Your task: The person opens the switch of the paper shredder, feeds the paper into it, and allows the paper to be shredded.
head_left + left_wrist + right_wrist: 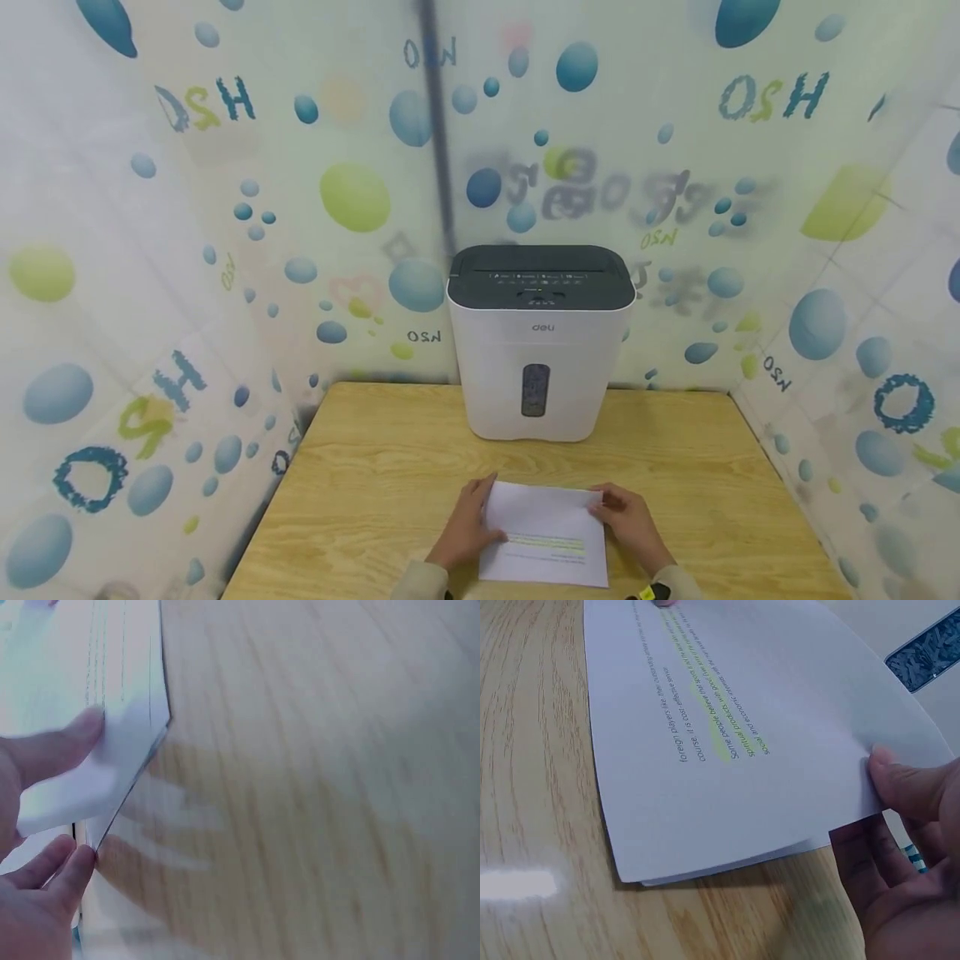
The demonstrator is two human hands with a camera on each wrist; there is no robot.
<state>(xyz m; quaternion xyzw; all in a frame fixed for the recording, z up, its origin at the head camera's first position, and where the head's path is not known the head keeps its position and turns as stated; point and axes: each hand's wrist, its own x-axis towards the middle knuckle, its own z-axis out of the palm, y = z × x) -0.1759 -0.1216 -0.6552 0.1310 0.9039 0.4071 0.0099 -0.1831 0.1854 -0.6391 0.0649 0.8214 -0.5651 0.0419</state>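
Note:
White paper (543, 517) with printed lines, some highlighted yellow, lies low over the table between both hands. The left hand (467, 527) holds its left side, thumb on top; in the left wrist view that thumb rests on the sheet (67, 780) and the fingers (73, 874) are at its edge. The right hand (628, 521) pinches the upper right part. In the right wrist view the right hand (907, 847) has its thumb on top and fingers beneath, and a second layer of paper shows under the sheet (705, 810).
A white shredder (495, 367) with a dark top stands at the back of the wooden table (375, 475), beyond the paper. Its small window (536, 390) shows shredded bits in the right wrist view. Patterned curtains (352, 125) surround the table at the back and sides.

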